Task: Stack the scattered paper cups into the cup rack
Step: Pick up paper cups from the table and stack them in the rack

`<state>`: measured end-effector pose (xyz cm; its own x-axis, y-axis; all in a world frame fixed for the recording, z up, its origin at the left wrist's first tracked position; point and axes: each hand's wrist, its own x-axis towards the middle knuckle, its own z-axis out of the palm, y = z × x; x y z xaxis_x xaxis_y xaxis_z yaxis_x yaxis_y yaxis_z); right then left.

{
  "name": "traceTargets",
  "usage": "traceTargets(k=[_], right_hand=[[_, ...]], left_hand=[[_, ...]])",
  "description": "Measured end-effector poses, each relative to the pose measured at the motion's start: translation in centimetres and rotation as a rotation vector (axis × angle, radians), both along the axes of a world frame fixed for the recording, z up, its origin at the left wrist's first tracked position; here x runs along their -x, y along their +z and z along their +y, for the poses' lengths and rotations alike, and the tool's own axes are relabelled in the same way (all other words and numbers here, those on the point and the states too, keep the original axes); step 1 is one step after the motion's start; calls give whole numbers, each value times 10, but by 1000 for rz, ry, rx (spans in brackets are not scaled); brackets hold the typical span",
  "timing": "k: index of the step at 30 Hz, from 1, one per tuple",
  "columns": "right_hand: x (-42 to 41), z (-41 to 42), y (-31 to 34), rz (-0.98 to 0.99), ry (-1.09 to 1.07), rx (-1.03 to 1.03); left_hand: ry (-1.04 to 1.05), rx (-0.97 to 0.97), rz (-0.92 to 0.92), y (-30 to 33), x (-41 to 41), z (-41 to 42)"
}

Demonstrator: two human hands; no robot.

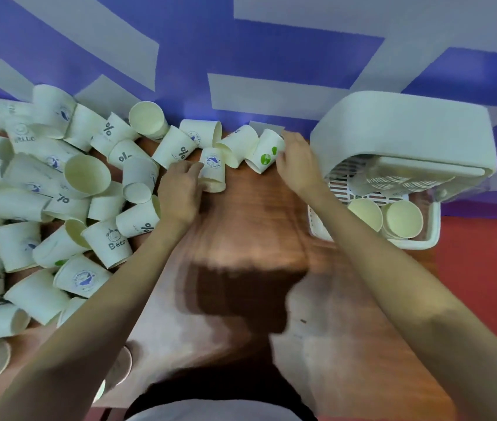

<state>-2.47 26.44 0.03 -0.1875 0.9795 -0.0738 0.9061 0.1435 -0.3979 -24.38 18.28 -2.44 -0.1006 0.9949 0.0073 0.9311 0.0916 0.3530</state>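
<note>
beside the cup rack [405,141], left hand [180,189] grips blue-logo cup [213,168]; right hand [297,164] grips green-logo cup [264,151].

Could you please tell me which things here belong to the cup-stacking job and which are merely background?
Job: scattered paper cups, cup rack, green-print cup in right hand, blue-print cup in left hand.
Background: wooden table, purple wall.
</note>
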Motion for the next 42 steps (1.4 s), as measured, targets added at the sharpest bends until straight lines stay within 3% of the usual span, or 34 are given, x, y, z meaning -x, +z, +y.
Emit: traceTargets(k=[10,14,20,25,31,42], right_hand=[[22,32,-22,-60,-119,110],[25,21,-19,99,-147,100],[17,-18,3,240,-101,-108],[-14,-71,22,260,30,-260],[-73,-139,47,261,79,-387],[-185,-170,62,240,-276,-574]], left_hand=[[14,-49,-99,-9,7,7],[0,-75,-107,-6,6,9],[58,-127,-133,10,1,3],[138,-168,-327,33,-22,-25],[31,-146,-488,58,-65,-54],[-228,-115,-525,96,-183,-40]])
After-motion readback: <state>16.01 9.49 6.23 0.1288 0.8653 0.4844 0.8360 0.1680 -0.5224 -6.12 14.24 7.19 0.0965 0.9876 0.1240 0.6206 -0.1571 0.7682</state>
